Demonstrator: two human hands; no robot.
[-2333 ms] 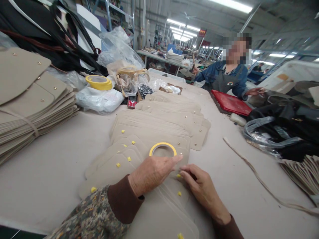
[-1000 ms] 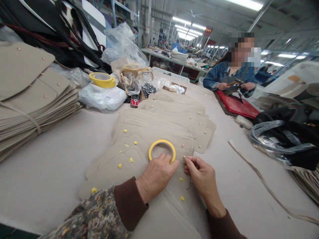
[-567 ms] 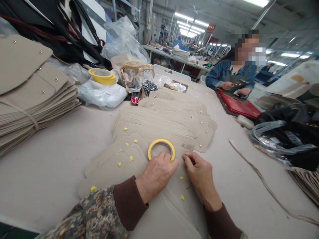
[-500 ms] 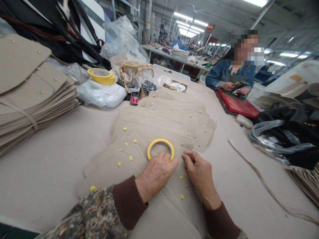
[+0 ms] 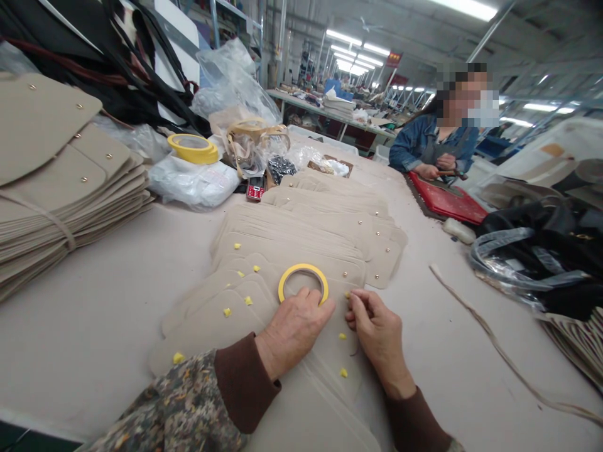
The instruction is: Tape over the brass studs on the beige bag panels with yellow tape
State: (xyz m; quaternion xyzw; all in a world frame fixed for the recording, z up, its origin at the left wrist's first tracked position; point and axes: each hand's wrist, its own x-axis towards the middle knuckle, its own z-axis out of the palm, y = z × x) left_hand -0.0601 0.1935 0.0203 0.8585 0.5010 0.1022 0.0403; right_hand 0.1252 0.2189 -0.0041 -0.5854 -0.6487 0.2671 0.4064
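Note:
My left hand (image 5: 298, 323) is closed on a roll of yellow tape (image 5: 303, 269), which stands tilted up over beige bag panels (image 5: 325, 408). Close on its right, my right hand (image 5: 377, 326) has thumb and forefinger drawn together at the panel's edge. A small yellow tape piece (image 5: 347, 294) shows right at those fingertips; whether anything is between them is hidden. Below it, two more yellow pieces (image 5: 343, 336) stick to the same panel. Panels fanned out to the left (image 5: 202, 326) carry several yellow bits, and behind lies a row of overlapping panels with metal studs (image 5: 301, 232).
Strapped beige panels (image 5: 70, 213) are piled at the left. Yellow tape rolls (image 5: 193, 149) rest on a plastic bag (image 5: 193, 182). A cord (image 5: 490, 333) lies on the right, near black bags (image 5: 541, 245). Across the table, a person (image 5: 438, 138) works at a red board (image 5: 447, 199).
My right fingertips have shifted slightly down and right, uncovering a yellow tape piece on the panel. My left hand and the roll stay nearly still. The person opposite has moved their hands.

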